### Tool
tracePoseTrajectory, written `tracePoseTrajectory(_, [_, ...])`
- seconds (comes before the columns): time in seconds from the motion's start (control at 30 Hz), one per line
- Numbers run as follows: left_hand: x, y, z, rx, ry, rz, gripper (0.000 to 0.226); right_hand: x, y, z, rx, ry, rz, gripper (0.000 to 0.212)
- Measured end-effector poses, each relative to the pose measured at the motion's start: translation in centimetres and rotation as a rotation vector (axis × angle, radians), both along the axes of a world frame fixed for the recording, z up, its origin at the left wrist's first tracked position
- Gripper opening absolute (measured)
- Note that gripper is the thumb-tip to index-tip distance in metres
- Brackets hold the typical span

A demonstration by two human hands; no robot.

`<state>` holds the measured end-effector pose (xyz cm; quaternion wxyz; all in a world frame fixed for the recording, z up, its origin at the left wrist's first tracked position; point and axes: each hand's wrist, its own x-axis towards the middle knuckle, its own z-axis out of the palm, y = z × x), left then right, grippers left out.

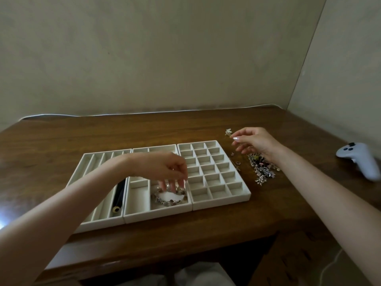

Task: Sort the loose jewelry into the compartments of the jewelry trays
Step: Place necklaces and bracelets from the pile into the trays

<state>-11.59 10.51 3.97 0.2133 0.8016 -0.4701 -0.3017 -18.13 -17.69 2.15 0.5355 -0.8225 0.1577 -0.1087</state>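
Observation:
Three white jewelry trays stand side by side on the wooden table: a left tray (pixel 90 222) with long slots, a middle tray (pixel 156 214) with larger compartments, and a right tray (pixel 220 201) with a grid of small cells. A beaded bracelet (pixel 172 201) lies in the middle tray's near right compartment. My left hand (pixel 162 167) reaches down into that compartment, its fingertips pinching the bracelet's far edge. My right hand (pixel 255 142) hovers right of the grid tray with loosely curled fingers and nothing in it, above a pile of loose jewelry (pixel 262 171).
A black tube with a gold end (pixel 119 196) lies in a slot of the left tray. A small butterfly piece (pixel 228 132) and a ring (pixel 238 162) lie near the grid tray. A white game controller (pixel 358 162) sits at the far right. Walls stand close behind and to the right.

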Motion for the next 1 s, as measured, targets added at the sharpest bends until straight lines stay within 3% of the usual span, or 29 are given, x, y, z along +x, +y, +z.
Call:
tracePoseTrajectory(0.1, [0.1, -1.3, 0.1, -0.155, -0.178, 0.069, 0.011, 0.0, -0.3, -0.1, -0.173, 0.038, -0.014, 0.014])
tracePoseTrajectory(0.27, [0.5, -3.7, -0.5, -0.323, -0.255, 0.17, 0.01, 0.1, 0.5, -0.3, -0.497, 0.309, 0.191, 0.024])
tracePoseTrajectory(0.37, [1.0, -4.4, -1.0, -0.397, -0.26, 0.278, 0.008, 0.4, 1.2, -1.1, -0.611, 0.369, 0.178, 0.037])
tracePoseTrajectory(0.53, [1.2, -4.7, -1.2, -0.478, -0.284, 0.373, 0.009, 1.1, 1.7, -1.5, -0.652, 0.321, 0.09, 0.019])
tracePoseTrajectory(0.63, [1.3, -4.5, -1.3, -0.49, -0.286, 0.374, 0.009, 1.4, 1.7, -1.3, -0.564, 0.261, 0.009, 0.017])
tracePoseTrajectory(0.73, [1.4, -4.3, -1.4, -0.498, -0.28, 0.364, 0.009, 1.2, 2.0, -0.2, -0.32, 0.066, -0.047, 0.016])
tracePoseTrajectory(0.9, [1.1, -4.9, -1.1, -0.565, -0.005, 0.441, 0.024, 0.8, 4.3, 2.1, 0.152, -0.102, 0.213, 0.012])
tracePoseTrajectory(1.0, [0.9, -4.8, -0.8, -0.586, 0.126, 0.454, 0.028, 1.2, 5.8, 2.2, 0.155, -0.118, 0.347, 0.013])
